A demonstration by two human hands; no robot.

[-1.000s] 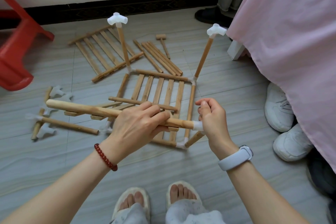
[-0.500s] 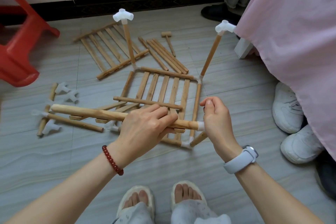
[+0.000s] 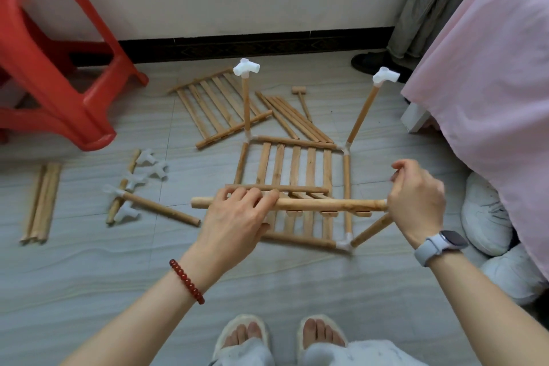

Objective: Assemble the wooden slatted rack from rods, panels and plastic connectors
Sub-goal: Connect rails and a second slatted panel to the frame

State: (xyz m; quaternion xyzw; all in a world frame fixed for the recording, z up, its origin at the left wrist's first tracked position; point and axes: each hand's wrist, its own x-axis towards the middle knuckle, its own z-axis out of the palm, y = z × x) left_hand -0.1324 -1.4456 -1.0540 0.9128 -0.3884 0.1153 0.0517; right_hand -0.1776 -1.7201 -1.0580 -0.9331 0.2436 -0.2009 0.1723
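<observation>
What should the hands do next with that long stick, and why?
Probably push the rod harder into the white connector hidden in the right hand. The left hand holds the rod level, and the right hand's grip closes round its end, where a sliver of white shows. The near right post has no top connector yet.

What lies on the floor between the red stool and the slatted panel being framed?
Head view: loose white connectors and rods, between red stool and framed panel.

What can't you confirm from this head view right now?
- Connector in the right hand: its grip covers the held rod's end; seating unknown.
- Rack's near-left corner: behind the left hand.
- Loose connectors: too blurred to count.
</observation>
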